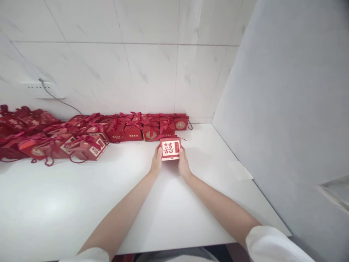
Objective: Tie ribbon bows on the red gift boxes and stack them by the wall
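Just right of the frame's centre, both hands press against one small red box (pixel 170 148). The left hand (pixel 157 160) cups its left side and the right hand (pixel 183 162) its right, fingers curled around it, and it sits on or just above the white worktop (pixel 81 203).

Much of the work looks done. A row of finished boxes (pixel 131 129) with tied ribbons stands along the wall just behind the hands, and it runs into a looser heap of boxes (pixel 40 140) at the left edge, some tipped on their sides. The held one seems to be the only one in progress. No unassembled boxes are in view.

The boxes are cube-shaped matte red card with gold and white printed panels and satin ribbon handles. The worktop is smooth and glossy. The tiled wall (pixel 149 72) is pale with marble veining, and at the upper left it carries a socket (pixel 40 89) with a thin cable (pixel 60 100). A flat grey panel (pixel 286 109) fills the right of the frame.
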Tool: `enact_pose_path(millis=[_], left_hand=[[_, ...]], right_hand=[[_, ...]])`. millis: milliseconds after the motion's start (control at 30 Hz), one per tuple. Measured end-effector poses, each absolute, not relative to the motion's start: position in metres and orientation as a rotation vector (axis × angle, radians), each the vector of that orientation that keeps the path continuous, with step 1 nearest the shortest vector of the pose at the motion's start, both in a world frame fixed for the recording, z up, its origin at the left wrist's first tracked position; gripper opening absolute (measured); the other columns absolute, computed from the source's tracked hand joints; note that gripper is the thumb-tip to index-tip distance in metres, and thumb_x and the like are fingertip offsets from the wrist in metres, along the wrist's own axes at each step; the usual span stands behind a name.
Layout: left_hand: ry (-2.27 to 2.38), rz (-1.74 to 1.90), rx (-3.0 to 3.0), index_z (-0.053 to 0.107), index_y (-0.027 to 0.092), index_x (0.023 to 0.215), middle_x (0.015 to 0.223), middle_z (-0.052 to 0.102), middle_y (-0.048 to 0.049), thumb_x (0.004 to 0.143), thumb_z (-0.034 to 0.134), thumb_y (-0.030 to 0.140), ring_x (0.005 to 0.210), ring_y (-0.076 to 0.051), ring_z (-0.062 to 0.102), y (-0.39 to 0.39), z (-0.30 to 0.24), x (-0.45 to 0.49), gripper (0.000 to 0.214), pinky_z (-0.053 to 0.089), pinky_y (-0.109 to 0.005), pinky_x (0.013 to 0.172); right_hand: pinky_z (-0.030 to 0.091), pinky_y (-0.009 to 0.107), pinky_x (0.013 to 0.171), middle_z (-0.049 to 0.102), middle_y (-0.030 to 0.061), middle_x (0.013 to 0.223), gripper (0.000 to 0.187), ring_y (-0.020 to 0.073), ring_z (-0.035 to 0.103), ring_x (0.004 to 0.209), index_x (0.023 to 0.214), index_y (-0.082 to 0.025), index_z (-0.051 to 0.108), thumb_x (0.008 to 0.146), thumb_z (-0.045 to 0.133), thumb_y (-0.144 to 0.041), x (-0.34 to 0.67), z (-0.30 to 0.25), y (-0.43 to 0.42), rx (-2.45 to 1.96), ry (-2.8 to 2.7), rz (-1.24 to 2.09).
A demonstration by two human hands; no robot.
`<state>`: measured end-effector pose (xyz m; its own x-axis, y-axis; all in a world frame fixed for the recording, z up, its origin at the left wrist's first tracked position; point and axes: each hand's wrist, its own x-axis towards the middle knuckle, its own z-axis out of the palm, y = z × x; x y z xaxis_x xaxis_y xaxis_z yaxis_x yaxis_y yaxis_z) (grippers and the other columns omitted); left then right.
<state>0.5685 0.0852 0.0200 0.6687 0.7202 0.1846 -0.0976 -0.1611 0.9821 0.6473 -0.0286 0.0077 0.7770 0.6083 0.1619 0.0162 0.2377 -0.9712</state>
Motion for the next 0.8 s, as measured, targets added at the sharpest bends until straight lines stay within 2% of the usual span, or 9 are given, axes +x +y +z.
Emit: enact_pose_path(millis=[100, 300, 433, 533, 633, 800], left_hand=[[0.391, 0.830, 1.467, 0.045, 0.022, 0.141, 0.148, 0.047, -0.0069, 0.094, 0.040, 0.063, 0.135, -0.024, 0.047, 0.081, 0.026, 0.570, 0.062, 0.040, -0.036, 0.111], [0.333, 0.782, 1.400, 0.046, 0.025, 0.142, 0.150, 0.044, -0.0054, 0.093, 0.047, 0.059, 0.139, -0.025, 0.041, 0.089, 0.026, 0.571, 0.060, 0.035, -0.039, 0.116], [0.336, 0.764, 1.292, 0.047, 0.021, 0.141, 0.146, 0.050, -0.0077, 0.092, 0.046, 0.063, 0.135, -0.028, 0.046, 0.094, 0.026, 0.572, 0.064, 0.040, -0.040, 0.111], [0.360, 0.723, 1.161, 0.054, 0.017, 0.134, 0.135, 0.060, -0.0104, 0.091, 0.040, 0.068, 0.128, -0.030, 0.053, 0.096, 0.026, 0.572, 0.068, 0.045, -0.042, 0.107], [0.388, 0.708, 1.107, 0.060, 0.015, 0.127, 0.128, 0.064, -0.0106, 0.091, 0.038, 0.070, 0.124, -0.031, 0.056, 0.097, 0.028, 0.571, 0.069, 0.046, -0.042, 0.105], [0.388, 0.719, 1.112, 0.057, 0.018, 0.130, 0.128, 0.065, -0.0092, 0.091, 0.042, 0.068, 0.122, -0.030, 0.058, 0.096, 0.031, 0.569, 0.066, 0.046, -0.042, 0.105]], right_hand=[[0.037, 0.047, 0.111, 0.060, 0.0024, 0.134, 0.060, 0.0269, 0.054, 0.125, 0.143, -0.030, 0.042, 0.096, 0.034, -0.066, 0.650, 0.007, -0.027, -1.316, -0.568, 0.425], [0.035, 0.046, 0.113, 0.055, 0.0024, 0.139, 0.056, 0.0260, 0.050, 0.130, 0.141, -0.030, 0.042, 0.096, 0.039, -0.063, 0.655, 0.007, -0.028, -1.333, -0.593, 0.438], [0.033, 0.044, 0.116, 0.045, 0.0053, 0.147, 0.059, 0.0247, 0.042, 0.136, 0.145, -0.026, 0.036, 0.097, 0.041, -0.059, 0.655, 0.017, -0.033, -1.274, -0.684, 0.445], [0.038, 0.042, 0.113, 0.034, 0.0072, 0.155, 0.068, 0.0250, 0.036, 0.141, 0.152, -0.025, 0.024, 0.096, 0.044, -0.059, 0.653, 0.023, -0.036, -1.250, -0.823, 0.464], [0.045, 0.043, 0.108, 0.025, 0.0071, 0.159, 0.075, 0.0267, 0.036, 0.141, 0.155, -0.027, 0.015, 0.094, 0.046, -0.059, 0.651, 0.025, -0.037, -1.263, -0.889, 0.507], [0.047, 0.044, 0.106, 0.024, 0.0069, 0.159, 0.071, 0.0277, 0.036, 0.141, 0.154, -0.027, 0.018, 0.096, 0.045, -0.057, 0.651, 0.025, -0.035, -1.251, -0.867, 0.536]])
